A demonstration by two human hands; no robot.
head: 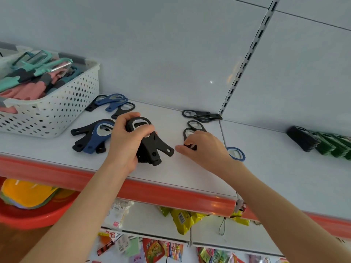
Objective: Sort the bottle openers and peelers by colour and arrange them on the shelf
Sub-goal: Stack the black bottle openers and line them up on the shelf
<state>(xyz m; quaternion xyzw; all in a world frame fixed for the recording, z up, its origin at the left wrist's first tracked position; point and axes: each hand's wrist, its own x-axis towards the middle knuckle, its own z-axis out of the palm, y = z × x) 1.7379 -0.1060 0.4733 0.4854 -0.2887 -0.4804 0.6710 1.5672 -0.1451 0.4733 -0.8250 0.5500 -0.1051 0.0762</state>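
Several black openers (152, 149) sit bunched in my left hand (123, 141), clenched round them to keep one colour together above the shelf (182, 173), while my right hand (205, 149) pinches another black opener (188, 133) lying there to add.

Just one cam, head-worn and wide-angle. It sits close to the shelf (176, 171), facing forward and slightly down across its top, with the back panel (171, 44) above and the hanging snack packets (182, 219) below.
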